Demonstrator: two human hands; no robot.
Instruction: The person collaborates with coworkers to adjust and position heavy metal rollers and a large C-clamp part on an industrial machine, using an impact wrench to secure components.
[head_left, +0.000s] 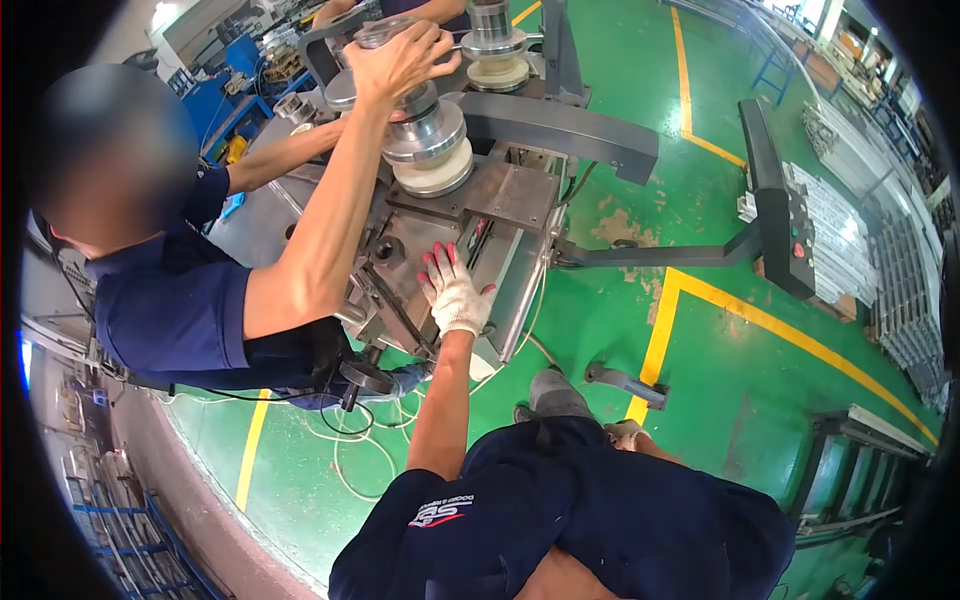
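My left hand (458,297) wears a white work glove with red fingertips and lies flat on the machine bed, its fingers spread. Close to its left is a dark hex nut (387,252) on the bed, and a steel plate (515,194) sits just beyond it. My right hand (626,434), also gloved, hangs low by my right hip; my body hides most of it and its fingers do not show. Ahead stands a stack of steel and cream rollers (430,150). A co-worker's bare hands are at the top of this stack.
A co-worker (180,290) leans over the machine from the left. A second roller stack (495,50) stands behind, near another person's arms. To the right, a control panel (797,240) reaches out on an arm. Cables (365,450) and a foot pedal (627,384) are on the floor.
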